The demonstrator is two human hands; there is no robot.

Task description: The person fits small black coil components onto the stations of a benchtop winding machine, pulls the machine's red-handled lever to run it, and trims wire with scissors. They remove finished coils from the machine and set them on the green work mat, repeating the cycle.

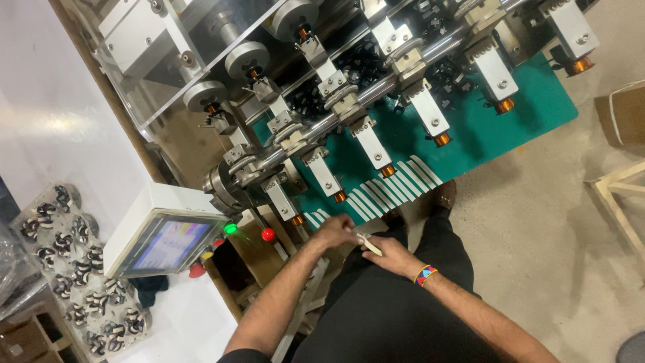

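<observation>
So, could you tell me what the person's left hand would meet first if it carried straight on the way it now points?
Probably the row of white tape strips on the green machine bed, just beyond the left hand; depth is unclear.

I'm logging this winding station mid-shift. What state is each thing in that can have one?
Left hand: closed on one end of a pale strip.
Right hand: pinching the pale strip.
White strips: laid side by side on the green mat.
Copper coils: wound, mounted on the machine's arms.
Touch screen: lit.
Green lamp: glowing.
Bobbins: piled in a tray, unwound.
</observation>
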